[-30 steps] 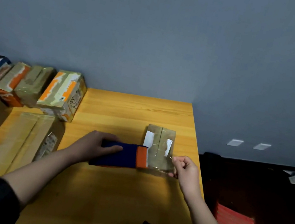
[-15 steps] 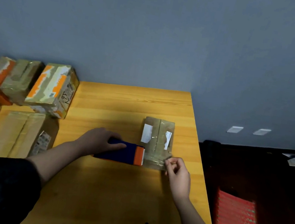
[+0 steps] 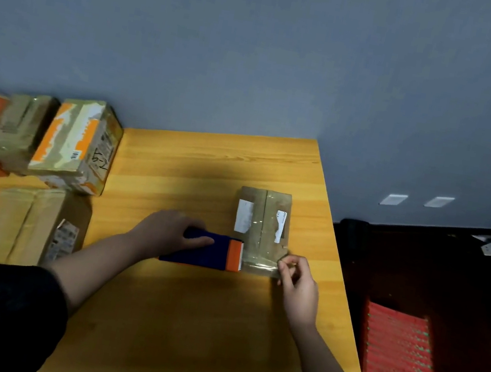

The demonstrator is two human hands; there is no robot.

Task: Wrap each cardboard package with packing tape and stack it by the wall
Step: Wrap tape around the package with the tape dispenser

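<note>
Since a second ago the right hand (image 3: 297, 284) has slid in to the package's near right corner, pinching the tape end. The left hand (image 3: 170, 231) grips the blue tape dispenser (image 3: 204, 249) against the small cardboard package (image 3: 264, 221) lying flat on the desk (image 3: 170, 319). Wrapped boxes (image 3: 77, 144) stand by the wall.

We see a yellow-orange wood-grain table (image 3: 185, 305), a brown package (image 3: 264, 221) with white labels, a navy dispenser (image 3: 197, 249) tipped orange, a grey-blue wall (image 3: 259, 58), and a red ribbed crate (image 3: 398, 354).
</note>
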